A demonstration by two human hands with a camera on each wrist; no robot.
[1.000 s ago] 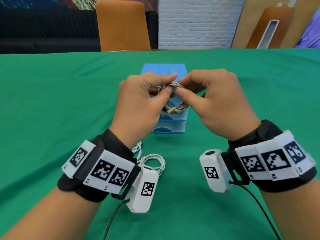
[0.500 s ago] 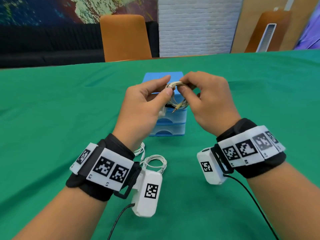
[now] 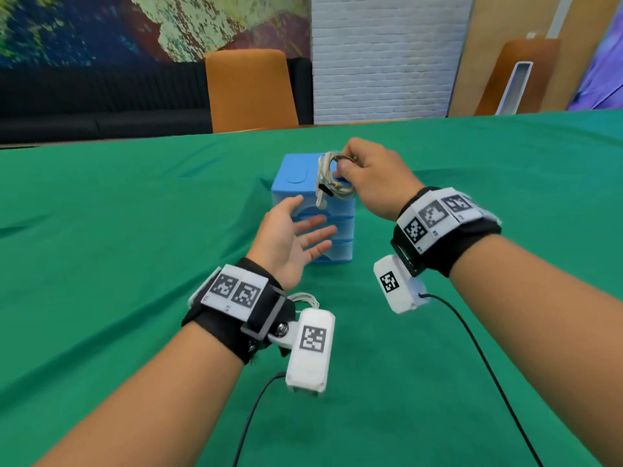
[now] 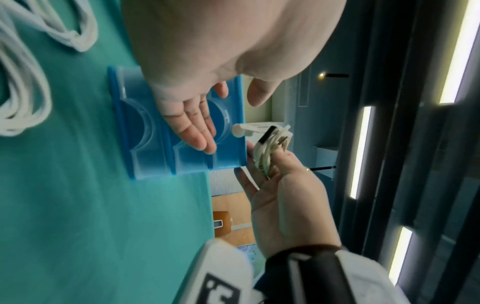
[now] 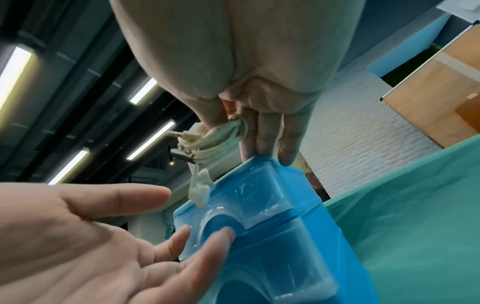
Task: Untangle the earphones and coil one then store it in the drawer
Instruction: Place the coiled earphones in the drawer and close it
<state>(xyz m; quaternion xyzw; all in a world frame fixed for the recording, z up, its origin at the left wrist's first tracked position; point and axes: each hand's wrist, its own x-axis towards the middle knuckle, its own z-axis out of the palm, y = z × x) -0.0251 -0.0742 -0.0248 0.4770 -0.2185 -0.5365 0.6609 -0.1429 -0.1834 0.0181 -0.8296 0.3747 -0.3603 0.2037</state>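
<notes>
right hand [image 3: 367,178] pinches coiled earphones [image 3: 332,178] above blue drawer unit [image 3: 296,183] | left hand [image 3: 291,237] released, fingers [image 3: 317,235] at closed drawers | coil light, springy: likely unwinds; pinch across all loops

Only square coded markers show on the wrist bands [image 3: 232,291]; their tiny printed characters seem unreadable.

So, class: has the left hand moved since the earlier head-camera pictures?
Yes. The left hand has let go of the coiled earphones and dropped, open, to the front of the blue drawer unit.
</notes>
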